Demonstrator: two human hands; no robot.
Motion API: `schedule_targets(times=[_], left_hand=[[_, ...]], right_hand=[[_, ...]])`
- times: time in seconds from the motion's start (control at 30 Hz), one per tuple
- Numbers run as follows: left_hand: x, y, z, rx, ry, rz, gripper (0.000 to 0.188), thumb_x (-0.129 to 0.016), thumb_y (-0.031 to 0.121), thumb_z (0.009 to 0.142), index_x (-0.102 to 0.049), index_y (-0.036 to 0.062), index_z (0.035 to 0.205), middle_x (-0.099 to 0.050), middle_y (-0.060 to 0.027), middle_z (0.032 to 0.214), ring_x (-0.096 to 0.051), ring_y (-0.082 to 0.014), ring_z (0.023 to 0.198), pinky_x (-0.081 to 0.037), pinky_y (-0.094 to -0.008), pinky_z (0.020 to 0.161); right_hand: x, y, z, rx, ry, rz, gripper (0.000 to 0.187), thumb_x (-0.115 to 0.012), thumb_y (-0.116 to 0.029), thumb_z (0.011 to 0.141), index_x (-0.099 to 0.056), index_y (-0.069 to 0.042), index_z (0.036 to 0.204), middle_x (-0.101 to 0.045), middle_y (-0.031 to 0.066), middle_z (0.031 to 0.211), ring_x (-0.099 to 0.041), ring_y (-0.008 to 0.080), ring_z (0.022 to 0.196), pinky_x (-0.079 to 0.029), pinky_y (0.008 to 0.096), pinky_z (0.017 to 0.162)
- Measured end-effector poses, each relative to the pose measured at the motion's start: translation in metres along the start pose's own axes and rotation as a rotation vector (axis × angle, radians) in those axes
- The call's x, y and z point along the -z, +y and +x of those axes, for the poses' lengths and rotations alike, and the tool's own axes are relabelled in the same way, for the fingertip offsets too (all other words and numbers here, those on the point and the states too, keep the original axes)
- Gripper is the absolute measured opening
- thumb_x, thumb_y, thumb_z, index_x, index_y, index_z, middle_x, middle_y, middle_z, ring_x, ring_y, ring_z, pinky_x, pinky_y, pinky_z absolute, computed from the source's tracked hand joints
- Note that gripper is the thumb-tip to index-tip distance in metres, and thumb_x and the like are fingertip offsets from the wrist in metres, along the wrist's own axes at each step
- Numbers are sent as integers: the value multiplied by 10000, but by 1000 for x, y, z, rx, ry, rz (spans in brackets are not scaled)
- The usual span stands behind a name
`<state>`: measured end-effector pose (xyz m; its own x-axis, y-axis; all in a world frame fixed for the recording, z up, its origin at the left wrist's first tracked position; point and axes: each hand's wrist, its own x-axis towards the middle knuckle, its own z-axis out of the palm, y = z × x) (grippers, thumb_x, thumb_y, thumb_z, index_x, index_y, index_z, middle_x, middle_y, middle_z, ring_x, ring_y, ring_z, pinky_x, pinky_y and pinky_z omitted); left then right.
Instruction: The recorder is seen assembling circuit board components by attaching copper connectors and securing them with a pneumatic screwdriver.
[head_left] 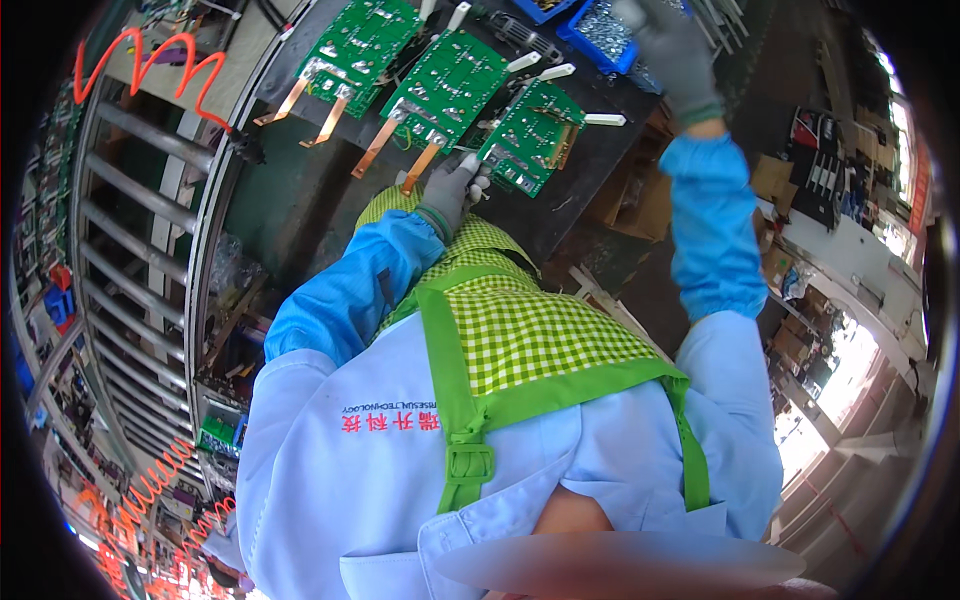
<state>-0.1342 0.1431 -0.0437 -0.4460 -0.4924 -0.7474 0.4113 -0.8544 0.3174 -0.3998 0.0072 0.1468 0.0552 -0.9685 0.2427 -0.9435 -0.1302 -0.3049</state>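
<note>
My left hand (452, 190), in a grey glove, has its fingers curled at the near left edge of a green circuit board (530, 135). What is between these fingers is too small to tell. Over a blue bin (570, 38) of small silver metal parts (605, 32), at the table's far right, reaches my grey-gloved right hand (680, 65); motion smears its fingers. Two more green boards, a middle one (447, 90) and a left one (362, 48), lie in a row with copper strips (375, 148) pointing toward me and white pieces sticking out at their far corners.
The dark table (570, 190) carries the boards and bins. Left of it runs a metal roller conveyor (150, 195), with an orange coiled hose (150, 65) above. A cardboard box (635, 190) sits below the table's right edge. A black tool-like object (525, 38) lies beside the bins.
</note>
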Motion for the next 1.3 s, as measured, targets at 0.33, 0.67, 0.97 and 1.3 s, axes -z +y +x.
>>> schedule_targets(times=[0.33, 0.67, 0.97, 1.3], left_hand=[[6, 5, 21, 184, -220, -92, 234, -496, 124, 909, -521, 35, 1124, -549, -38, 835, -530, -87, 668, -481, -162, 475], [22, 11, 22, 345, -342, -246, 212, -477, 116, 908, -500, -19, 1069, -574, -117, 886, -595, -180, 739, -557, -260, 581], [2, 14, 5, 200, -269, -51, 162, -524, 181, 882, -548, 21, 878, -593, -77, 719, -580, -147, 581, -481, -245, 499], [-8, 14, -1, 205, -193, -8, 224, -504, 244, 900, -573, 32, 923, -606, -69, 762, -589, -140, 636, -521, -257, 562]], right_hand=[[-58, -46, -108, -206, -400, -72, 191, -575, -264, 797, -627, -152, 943, -567, 79, 921, -585, 287, 832, -474, 398, 712], [-80, -58, -103, -64, -282, -19, 155, -614, -179, 741, -603, -103, 875, -548, 69, 969, -584, 288, 809, -478, 394, 690], [-54, -90, -158, -378, -41, 410, 117, -608, -77, 737, -524, -24, 800, -556, 82, 677, -548, 155, 559, -456, 284, 544], [-91, -133, -199, -516, 211, 386, 148, -650, -105, 764, -513, -55, 790, -515, 54, 684, -524, 149, 560, -443, 284, 518]])
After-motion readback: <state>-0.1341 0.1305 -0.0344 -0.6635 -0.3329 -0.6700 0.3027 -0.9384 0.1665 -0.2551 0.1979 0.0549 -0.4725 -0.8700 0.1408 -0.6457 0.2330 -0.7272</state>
